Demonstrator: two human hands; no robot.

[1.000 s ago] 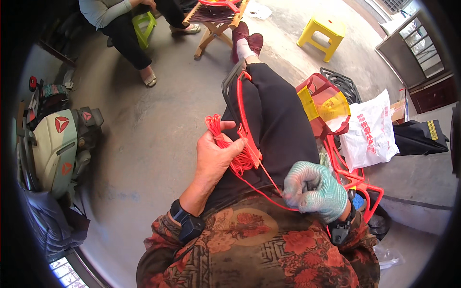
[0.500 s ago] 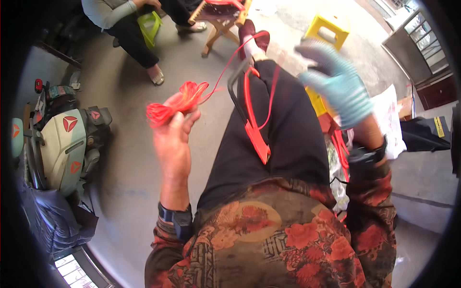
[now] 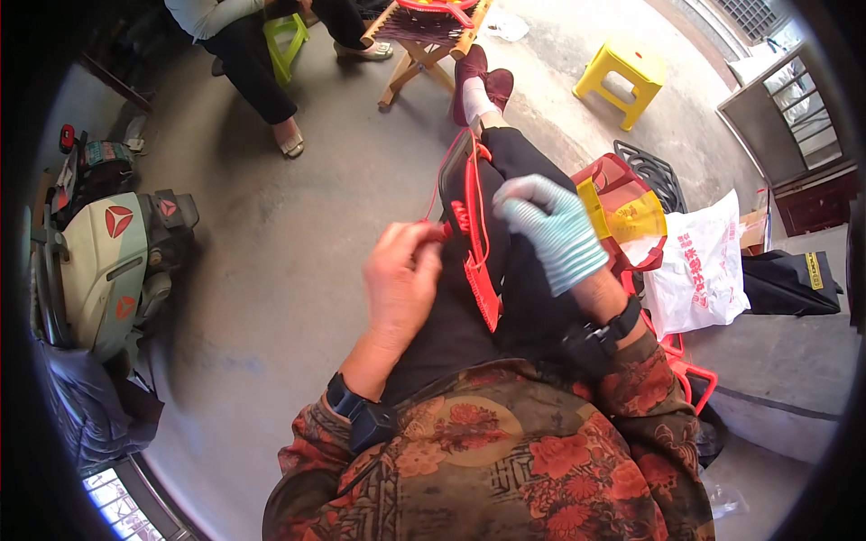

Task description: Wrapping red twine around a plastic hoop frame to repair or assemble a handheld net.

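My bare left hand is closed on a bundle of red cord, mostly hidden by the fingers and a narrow frame. That frame has a dark rounded bar and a bright red strip, and stands tilted over my dark-trousered lap. A thin strand of the cord runs up along its left side, and another hangs in a loop at its right. To the right of the frame is my right hand, in a pale blue and white striped glove. Its fingers are loosely bent, apart from the frame, with nothing visible in them.
A yellow stool and a wooden folding stool stand ahead. Red bag, white plastic bag and red frames are at my right. A scooter stands left; another person sits far left.
My left hand has brought the cord bundle right and down to the frame. My gloved right hand has moved left and down toward the frame. The loose strand has slackened.
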